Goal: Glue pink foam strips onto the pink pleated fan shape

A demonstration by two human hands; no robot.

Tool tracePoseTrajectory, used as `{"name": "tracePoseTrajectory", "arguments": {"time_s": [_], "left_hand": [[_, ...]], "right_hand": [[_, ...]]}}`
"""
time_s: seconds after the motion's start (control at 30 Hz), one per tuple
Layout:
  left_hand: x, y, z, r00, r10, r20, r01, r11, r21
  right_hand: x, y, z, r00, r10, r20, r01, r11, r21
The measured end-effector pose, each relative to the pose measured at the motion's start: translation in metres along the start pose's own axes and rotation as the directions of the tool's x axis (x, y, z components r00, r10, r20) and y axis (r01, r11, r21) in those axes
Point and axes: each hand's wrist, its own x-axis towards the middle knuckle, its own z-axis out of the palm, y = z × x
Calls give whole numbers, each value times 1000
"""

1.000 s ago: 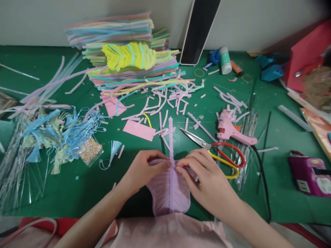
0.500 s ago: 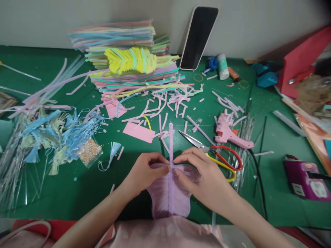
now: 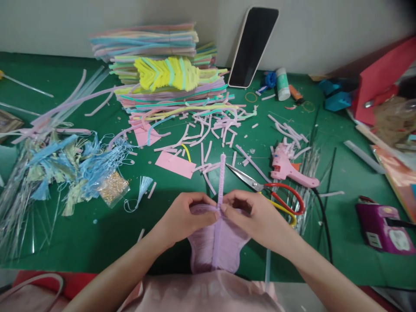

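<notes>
A lilac winged craft piece [image 3: 203,251], apparently of pipe cleaners and thin sheer material, lies close in front of my body. Its straight fuzzy stem [image 3: 221,180] points away from me, leaning slightly right. From the left, my left hand [image 3: 183,216] pinches the piece's upper edge beside the stem, thumb on top. My right hand [image 3: 256,216] is closed on the other side, its thumb and fingers pressed at the stem's base. Both thumbs nearly meet there. Scissors [image 3: 256,185] with red and yellow handles lie beyond my right hand, partly hidden by it.
Cut pipe cleaner bits [image 3: 224,125] litter the green table [image 3: 130,247]. Behind them are bundled pipe cleaners [image 3: 146,45] and a leaning phone [image 3: 253,47]. A pink glue gun [image 3: 289,167] with a black cord lies right. Blue tassels [image 3: 97,162] and a bead bag [image 3: 113,188] lie left.
My right thumb and fingers have closed in on the stem's base. The stem's far end has tipped to the right. The view has shifted slightly.
</notes>
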Motion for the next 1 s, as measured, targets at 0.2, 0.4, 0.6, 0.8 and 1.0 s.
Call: {"name": "tracePoseTrajectory", "arguments": {"time_s": [0.2,0.4,0.6,0.8,1.0], "left_hand": [[-2,0,0,1000,3,-27,-2,1000,21],[0,-6,1,997,11,-72,-9,1000,24],[3,-10,-1,995,36,-97,-36,999,2],[3,-5,-3,997,36,-61,-35,999,24],[5,-6,-1,993,88,-81,-86,996,28]], "right_hand": [[8,2,2,998,53,41,-58,991,117],[6,5,0,998,43,48,-50,990,134],[-7,14,3,960,-242,-137,221,963,-156],[-6,22,7,884,-442,-152,386,874,-296],[-6,20,7,883,-448,-142,379,858,-346]]}}
